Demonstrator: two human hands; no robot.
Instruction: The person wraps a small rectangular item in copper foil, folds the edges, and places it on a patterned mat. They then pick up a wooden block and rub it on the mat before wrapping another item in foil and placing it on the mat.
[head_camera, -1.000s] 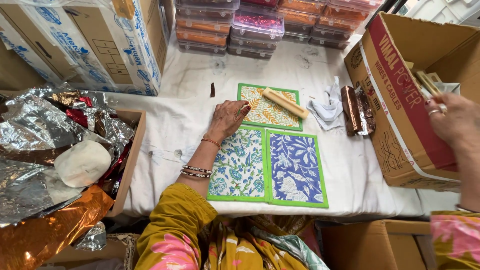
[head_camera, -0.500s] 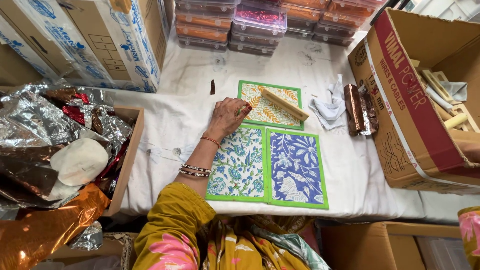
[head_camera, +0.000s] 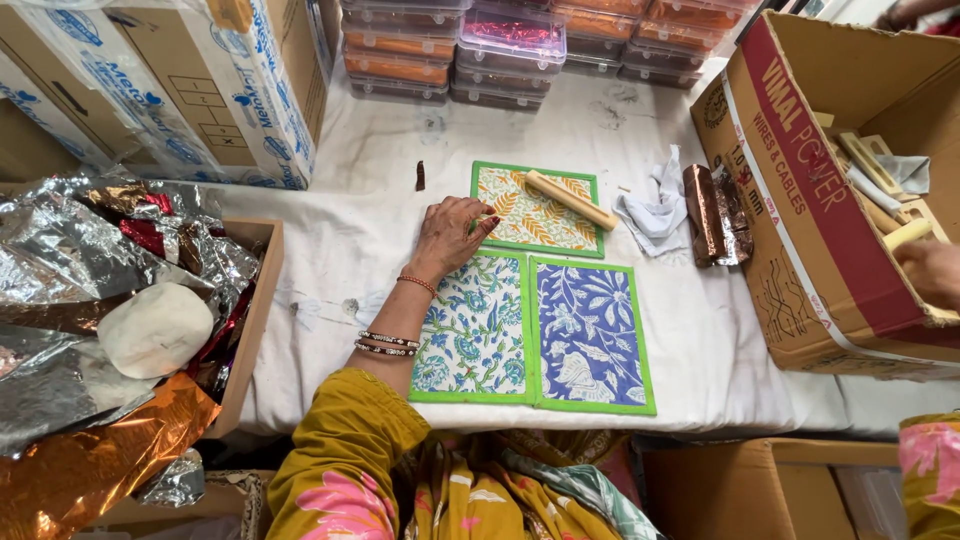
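Note:
My left hand (head_camera: 450, 236) lies flat with fingers apart on the white cloth, its fingertips on the corner where a yellow leaf-print mat (head_camera: 530, 222) meets a blue-green floral mat (head_camera: 472, 335). A blue floral mat (head_camera: 590, 340) lies beside that one. A wooden roller (head_camera: 570, 199) rests across the yellow mat. My right hand (head_camera: 932, 272) is inside the big cardboard box (head_camera: 800, 270) at the right, partly cut off by the frame edge. It touches a pale wooden stick (head_camera: 906, 235); its grip is not clear.
A white rag (head_camera: 655, 212) and a brown foil piece (head_camera: 712, 212) lie right of the mats. Stacked clear lidded boxes (head_camera: 510, 50) line the back. Printed cartons (head_camera: 200, 90) stand back left. A wooden tray (head_camera: 255, 320) at left holds crumpled foil and a white dough lump (head_camera: 155, 328).
My right hand has dropped from above the box's rim down into the box. My left hand has stayed on the mats.

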